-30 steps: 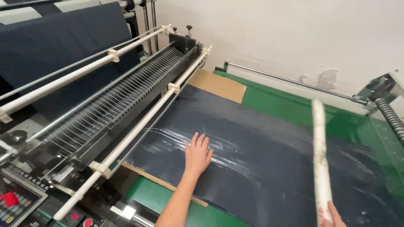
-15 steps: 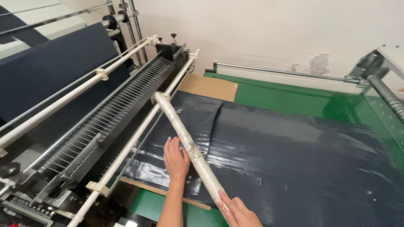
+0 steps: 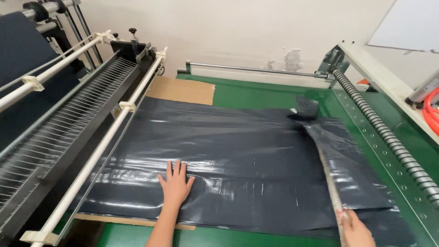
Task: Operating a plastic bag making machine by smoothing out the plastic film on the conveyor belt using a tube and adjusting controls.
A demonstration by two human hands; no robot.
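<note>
Since half a second earlier, you had swung the pale cardboard tube [image 3: 330,183] from the left side of the dark plastic sheet [image 3: 228,160] over to its right edge, where it lay along the sheet's length with the plastic lifted and draped over it. Your right hand [image 3: 354,231] held the near end of the tube, fingers closed around it as far as the lower frame edge allowed you to tell. Your left hand [image 3: 175,183] had stayed flat on the sheet, fingers spread and pressing down, gripping nothing. That shift suggested the tube was now being used to gather or fold the right side of the plastic while your left hand pinned the rest.

The sheet lay spread across the green bench [image 3: 256,93], with a brown cardboard piece [image 3: 180,89] poking out at its far left corner. To your left ran the white rails [image 3: 109,132] and wire rack of the machine; to your right, a grey spiral roller [image 3: 384,132].
</note>
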